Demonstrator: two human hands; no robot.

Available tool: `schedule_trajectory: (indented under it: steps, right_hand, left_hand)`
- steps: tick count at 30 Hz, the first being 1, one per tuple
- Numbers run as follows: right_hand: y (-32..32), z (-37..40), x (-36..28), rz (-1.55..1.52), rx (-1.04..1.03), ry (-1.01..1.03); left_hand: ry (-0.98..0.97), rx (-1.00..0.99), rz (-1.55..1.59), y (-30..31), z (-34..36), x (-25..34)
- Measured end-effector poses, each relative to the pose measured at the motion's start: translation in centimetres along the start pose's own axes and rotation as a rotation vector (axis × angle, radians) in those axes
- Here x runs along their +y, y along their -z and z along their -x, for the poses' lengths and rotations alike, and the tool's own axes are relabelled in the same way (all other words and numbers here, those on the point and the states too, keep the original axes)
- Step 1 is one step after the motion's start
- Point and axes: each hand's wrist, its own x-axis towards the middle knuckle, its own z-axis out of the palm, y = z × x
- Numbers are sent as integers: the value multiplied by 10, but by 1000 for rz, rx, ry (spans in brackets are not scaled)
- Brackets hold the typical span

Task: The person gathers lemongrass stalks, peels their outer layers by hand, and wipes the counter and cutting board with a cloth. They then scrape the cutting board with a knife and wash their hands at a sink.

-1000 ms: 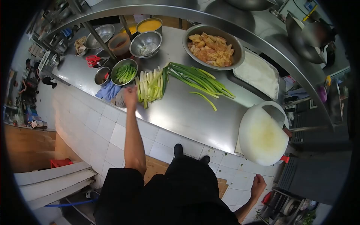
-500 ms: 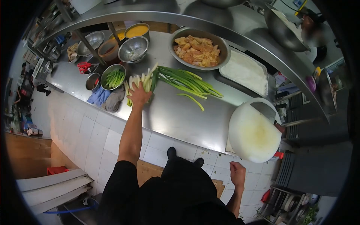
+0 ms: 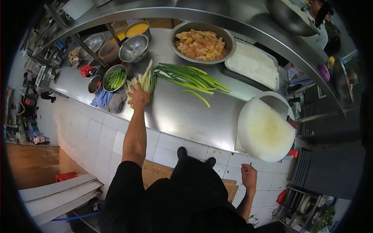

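Observation:
My left hand rests on a bunch of scallions, its fingers curled round the pale stalks near the table's front edge. Beside this bunch, a pile of long green scallion leaves lies to the right, with a stray leaf apart from it. Left of my hand stands a steel bowl of cut greens, with a grey cloth and a blue cloth below. My right hand hangs off the table, fingers loosely curled, with nothing visible in them.
A round white cutting board carries a cleaver at the table's right end. Behind are a basin of raw meat and a tray of white powder. An overhead steel shelf spans the back. Red scissors lie left.
My left hand has shifted slightly left with the pale scallion stalks. My right hand has loosened a little, and the camera view has shifted slightly. A person shows more clearly at top right.

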Motion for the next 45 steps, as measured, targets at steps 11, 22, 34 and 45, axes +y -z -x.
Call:
schedule_trajectory:
  steps: [11, 22, 34, 45]
  right_hand:
    - [-15, -14, -14, -42, -66, 106]
    - [-86, -123, -89, -43, -150, 443]
    - [-137, -256, -155, 125, -6, 374]
    - [-30, -304, -193, 149, 315, 313]
  left_hand:
    - [38, 111, -72, -15, 43, -11]
    - [-65, 151, -100, -19, 135, -14]
    - [-377, 29, -123, -26, 202, -10]
    - [-848, -82, -166, -28, 193, 15]
